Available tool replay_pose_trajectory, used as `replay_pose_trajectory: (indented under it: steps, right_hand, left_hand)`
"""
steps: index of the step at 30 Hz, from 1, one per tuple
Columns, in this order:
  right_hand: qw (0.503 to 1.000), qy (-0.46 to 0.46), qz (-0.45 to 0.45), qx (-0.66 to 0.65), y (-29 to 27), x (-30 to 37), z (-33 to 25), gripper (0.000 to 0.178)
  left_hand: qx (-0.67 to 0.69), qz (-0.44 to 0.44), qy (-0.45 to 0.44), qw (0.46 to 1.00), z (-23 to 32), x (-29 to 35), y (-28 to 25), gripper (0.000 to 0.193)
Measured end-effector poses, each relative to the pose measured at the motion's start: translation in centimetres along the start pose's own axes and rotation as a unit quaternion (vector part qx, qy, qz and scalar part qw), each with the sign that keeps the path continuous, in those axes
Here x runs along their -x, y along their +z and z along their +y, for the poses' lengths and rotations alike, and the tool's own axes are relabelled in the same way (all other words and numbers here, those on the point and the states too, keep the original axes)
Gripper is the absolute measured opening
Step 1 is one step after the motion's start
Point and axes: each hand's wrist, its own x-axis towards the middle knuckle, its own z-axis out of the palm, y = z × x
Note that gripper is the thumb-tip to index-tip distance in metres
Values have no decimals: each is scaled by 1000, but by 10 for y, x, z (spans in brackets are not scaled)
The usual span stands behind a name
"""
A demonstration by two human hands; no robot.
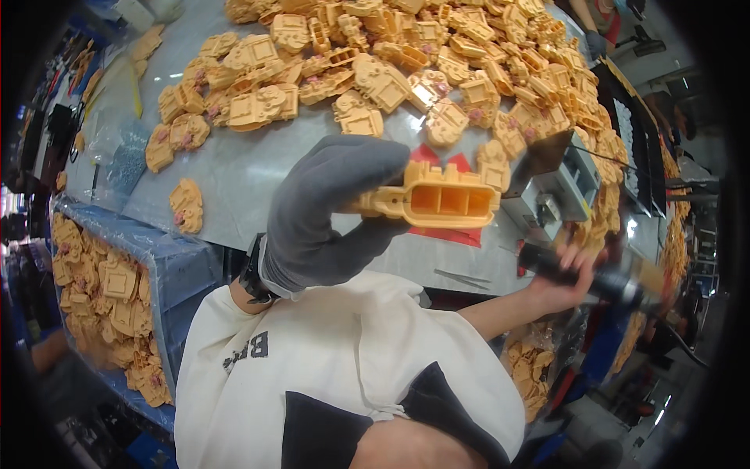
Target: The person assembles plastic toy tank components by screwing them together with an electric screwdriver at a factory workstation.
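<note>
My left hand (320,203), in a grey glove, pinches a yellow-orange plastic housing (455,205) between thumb and fingers above the table. The housing's long opening, split into compartments by thin walls, faces me. My right hand (564,283) is bare and wraps round a black cylindrical tool (613,286), out to the right and partly blurred. The tool's exact kind cannot be made out. Beneath the held housing lies a red sheet (447,235), partly covered. A pair of metal tweezers (462,278) rests on the table near its front edge.
A large heap of similar housings (383,82) covers the far part of the grey table (258,168). A grey metal box-shaped fixture (551,199) stands right of the red sheet. At left, a blue plastic-lined crate (176,266) holds more housings. Another person's gloved hand (597,44) shows at far right.
</note>
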Motion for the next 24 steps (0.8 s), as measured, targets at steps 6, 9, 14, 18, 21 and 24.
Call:
replay_pose_trajectory:
  steps: [6,9,14,18,21,24]
  right_hand:
    - [997,66,-28,-12,16,9,23,39]
    - [994,85,-53,-37,9,6,28,26]
    - [998,59,-14,-3,-14,-12,32,29]
    - [995,98,-27,4,7,0,42,35]
    - [993,101,-54,10,14,3,45,35]
    - [992,107,-59,-37,19,9,35,34]
  left_hand:
    - [-14,83,-57,995,6,30,-35,52]
    - [-59,124,-128,982,21,55,-64,51]
    - [-96,187,-205,956,50,102,-93,50]
    - [-76,218,-241,943,59,121,-87,50]
    - [-150,166,-146,964,64,95,-87,53]
    - [-152,100,-159,970,60,78,-86,52]
